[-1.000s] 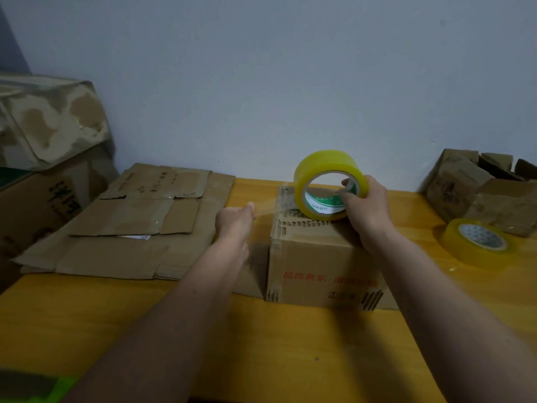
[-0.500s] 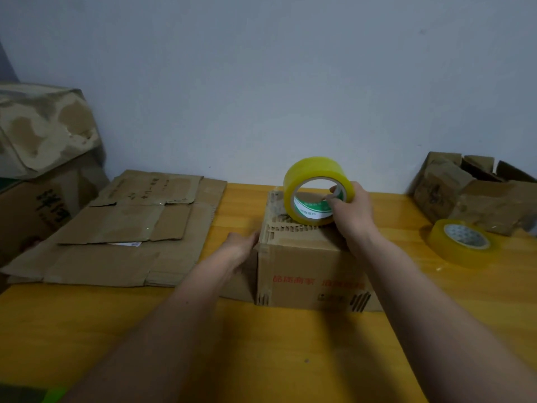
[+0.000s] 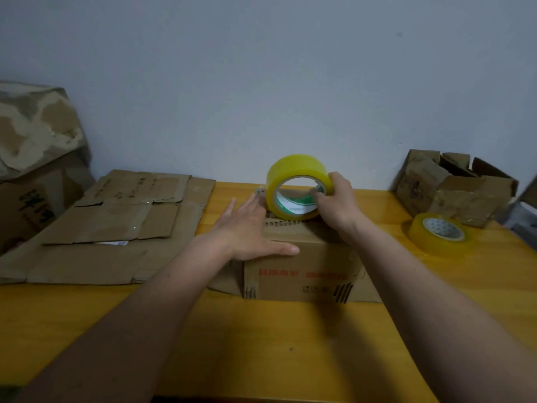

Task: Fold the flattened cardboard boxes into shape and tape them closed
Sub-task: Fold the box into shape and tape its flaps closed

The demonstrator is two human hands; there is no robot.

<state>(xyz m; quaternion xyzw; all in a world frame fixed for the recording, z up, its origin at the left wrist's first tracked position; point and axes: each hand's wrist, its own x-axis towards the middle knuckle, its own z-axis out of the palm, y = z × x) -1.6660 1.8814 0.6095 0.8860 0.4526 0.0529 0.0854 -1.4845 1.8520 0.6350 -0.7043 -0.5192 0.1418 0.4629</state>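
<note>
A small folded cardboard box point(image 3: 302, 274) with red print stands in the middle of the yellow table point(image 3: 261, 344). My left hand point(image 3: 250, 228) lies flat on the box's top left part, fingers straight and thumb spread along the near edge. My right hand point(image 3: 338, 205) grips a yellow tape roll point(image 3: 296, 186), held upright on the box's top at the far side. The box's top under both hands is mostly hidden.
A stack of flattened cardboard boxes point(image 3: 116, 225) lies at the left. A second tape roll point(image 3: 440, 232) lies flat at the right, in front of some crumpled open boxes point(image 3: 453, 187). Large worn cartons point(image 3: 35, 158) stand at the far left. The wall is close behind.
My left hand let go of the pulled tape end, dropped to the box's left side, then moved up flat onto the top. The right hand kept the roll on the box.
</note>
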